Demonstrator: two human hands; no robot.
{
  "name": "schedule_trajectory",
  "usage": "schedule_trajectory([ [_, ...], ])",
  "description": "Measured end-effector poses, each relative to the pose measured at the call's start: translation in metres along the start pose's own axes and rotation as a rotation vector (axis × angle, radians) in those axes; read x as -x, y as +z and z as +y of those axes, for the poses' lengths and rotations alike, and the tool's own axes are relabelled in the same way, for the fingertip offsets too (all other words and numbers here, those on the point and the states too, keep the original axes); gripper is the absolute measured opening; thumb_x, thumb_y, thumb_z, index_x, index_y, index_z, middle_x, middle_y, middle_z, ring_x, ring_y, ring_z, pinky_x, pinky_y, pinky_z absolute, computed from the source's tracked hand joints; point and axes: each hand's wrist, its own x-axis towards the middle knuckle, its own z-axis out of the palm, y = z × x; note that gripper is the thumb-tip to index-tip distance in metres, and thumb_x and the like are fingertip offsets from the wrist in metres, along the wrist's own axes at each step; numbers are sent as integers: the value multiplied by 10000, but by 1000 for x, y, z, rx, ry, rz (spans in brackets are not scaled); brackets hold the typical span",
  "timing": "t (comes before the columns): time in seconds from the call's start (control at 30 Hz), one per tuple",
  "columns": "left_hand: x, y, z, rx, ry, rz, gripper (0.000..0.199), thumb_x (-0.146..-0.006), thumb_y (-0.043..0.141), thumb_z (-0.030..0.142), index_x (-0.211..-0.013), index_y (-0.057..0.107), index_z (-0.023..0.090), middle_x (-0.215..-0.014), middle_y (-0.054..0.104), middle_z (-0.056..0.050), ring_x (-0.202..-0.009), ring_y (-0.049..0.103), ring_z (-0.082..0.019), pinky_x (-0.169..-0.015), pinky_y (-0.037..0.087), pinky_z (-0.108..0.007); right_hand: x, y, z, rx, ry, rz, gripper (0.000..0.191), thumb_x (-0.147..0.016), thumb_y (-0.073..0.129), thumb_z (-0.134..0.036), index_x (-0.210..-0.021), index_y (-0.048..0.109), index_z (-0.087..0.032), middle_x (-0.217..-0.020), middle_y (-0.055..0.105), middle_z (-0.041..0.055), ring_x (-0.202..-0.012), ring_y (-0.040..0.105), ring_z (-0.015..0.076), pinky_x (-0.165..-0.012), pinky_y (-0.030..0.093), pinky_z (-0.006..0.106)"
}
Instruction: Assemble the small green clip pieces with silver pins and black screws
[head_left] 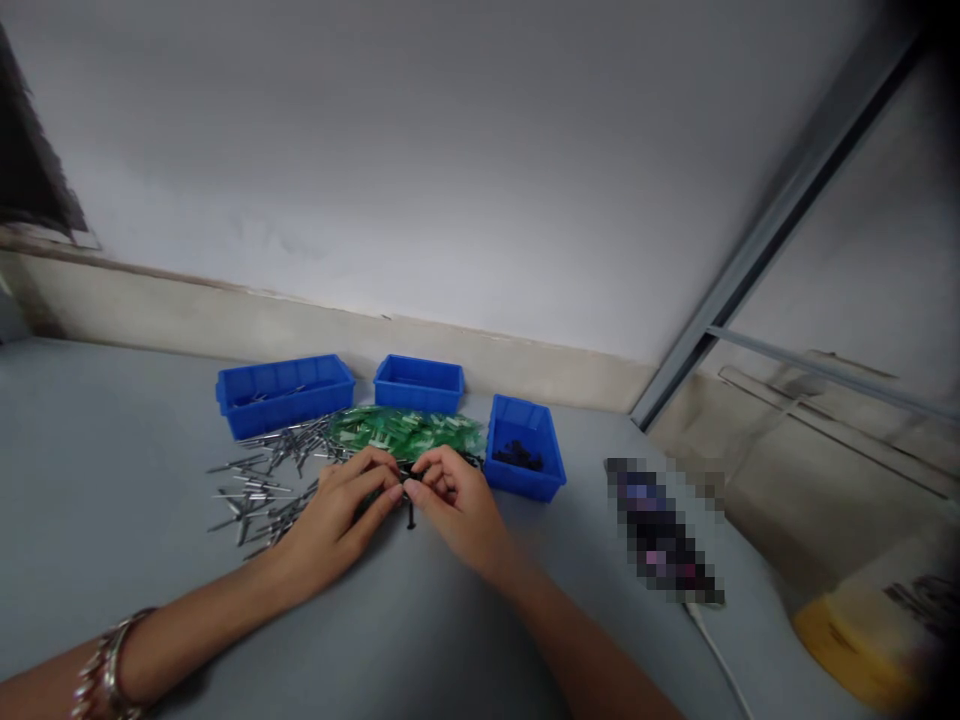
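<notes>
Between the hands (405, 495) | small black piece (411, 516) | upright, touching fingertips (411, 487)

The only view looks from the wearer's head, forward and down, close over both hands.

- Beyond the fingers (384, 506), the view is filled by a plain whitish wall (450, 220), edged at its foot by a cream band (480, 350).
- Beneath the fingers, a smooth gray tabletop (127, 450) is spread.
- Far left of the fingers and higher, the wall is broken by a dark, ragged-edged patch (30, 160).
- Right of the fingers, a slanted gray metal post (757, 245) is met by a thinner crossbar (832, 375).
- Beyond the fingers, the wall is softly and unevenly lit.
</notes>
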Motion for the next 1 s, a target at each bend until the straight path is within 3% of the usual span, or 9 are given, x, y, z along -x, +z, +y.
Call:
schedule_trajectory([
  [0.27,2,1,-1,-22,20,9,196,-891,368,282,-843,535,191,-965,494,-53,-929,471,-193,-797,381,-330,1,-2,1,177,-52,-58,330,-871,364,-339,-614,477,-165,-544,425,-38,-527,390,81,-536,306,220],
  [0.53,4,2,-2,-143,-18,-15,201,-884,370,316,-897,546,218,-1017,488,-42,-988,448,-210,-828,340,-364,1,-1,-1,166,-40,-45,224,-837,399,-252,-631,448,-177,-563,444,-40,-527,394,83,-523,300,213],
  [0.7,3,2,0,-134,-19,-21,304,-911,293,319,-858,573,214,-1009,502,-41,-969,453,-212,-794,335,-355,2,0,0,174,-55,-38,160,-820,415,-212,-671,463,-180,-573,467,-40,-539,419,83,-537,315,207],
  [1.0,2,0,1,-121,-3,3,259,-905,331,267,-849,576,204,-989,504,-37,-947,467,-198,-789,360,-338,1,-1,-4,194,-92,-44,121,-816,432,-185,-711,491,-172,-583,456,-43,-550,426,80,-537,323,195],
])
